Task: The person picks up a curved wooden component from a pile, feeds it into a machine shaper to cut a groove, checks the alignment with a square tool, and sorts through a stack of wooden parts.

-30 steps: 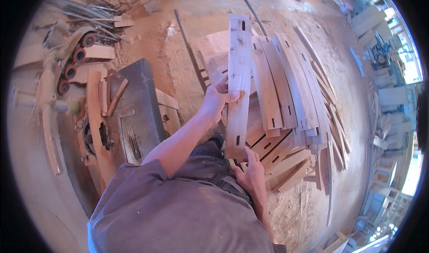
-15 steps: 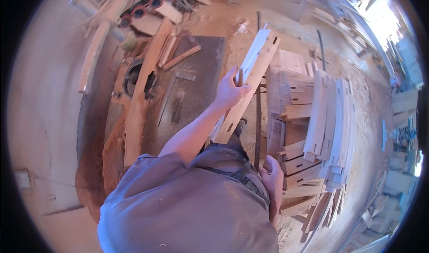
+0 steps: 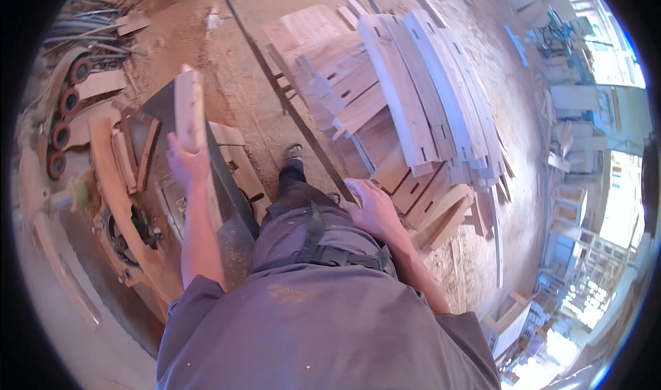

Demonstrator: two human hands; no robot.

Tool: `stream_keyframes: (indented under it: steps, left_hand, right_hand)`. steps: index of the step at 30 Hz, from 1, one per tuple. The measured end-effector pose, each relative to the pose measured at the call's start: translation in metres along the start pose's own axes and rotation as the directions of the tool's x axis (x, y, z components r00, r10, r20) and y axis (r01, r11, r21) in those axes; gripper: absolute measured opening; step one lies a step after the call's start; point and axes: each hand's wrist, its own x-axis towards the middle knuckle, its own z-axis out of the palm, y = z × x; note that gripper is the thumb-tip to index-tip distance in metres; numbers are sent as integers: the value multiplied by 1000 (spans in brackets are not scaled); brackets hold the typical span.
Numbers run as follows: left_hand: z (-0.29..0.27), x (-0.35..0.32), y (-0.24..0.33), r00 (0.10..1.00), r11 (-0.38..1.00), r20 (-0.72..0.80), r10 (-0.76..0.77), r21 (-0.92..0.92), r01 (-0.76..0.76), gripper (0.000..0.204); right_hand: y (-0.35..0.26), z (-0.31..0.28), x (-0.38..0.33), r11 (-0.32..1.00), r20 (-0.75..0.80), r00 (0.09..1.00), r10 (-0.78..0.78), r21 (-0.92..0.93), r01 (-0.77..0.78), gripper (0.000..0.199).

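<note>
Head view: the left hand (image 3: 189, 162) has its grip closed around one pale plank (image 3: 188, 111), which slants over the dark worktop (image 3: 227, 183) on the person's left; whether it touches the surface cannot be told. The right hand (image 3: 375, 211) is empty, its fingers loosely extended beside the waist, near the pile of planks (image 3: 430, 100) on the right.

Judging from how things lie, work on the held plank looks partway along: it is apart from the pile and at the worktop, but not yet let go. Many other planks lie unheld in the pile, so much seems left.

Counted: two hands, one held plank, one worktop. At least four long pale planks lie uppermost on the pile; those below overlap too much to count. Four red-rimmed rollers (image 3: 69, 101) stand in a row at the far left, with one long curved board (image 3: 122, 176) between them and the worktop. Two dark bars (image 3: 252, 42) show by the pile.
</note>
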Motion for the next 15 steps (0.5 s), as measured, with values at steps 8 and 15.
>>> stream_keyframes:
  steps: [8, 15]
  left_hand:
    - [5, 65, -70, 992, 991, -101, -78, 98, 88, 81]
    - [33, 44, -17, 961, 968, -219, 171, 219, -123, 71]
  right_hand:
    - [47, -20, 3, 972, -744, 668, -25, -174, -158, 58]
    - [71, -29, 21, 933, -788, 600, 135, -102, -344, 73]
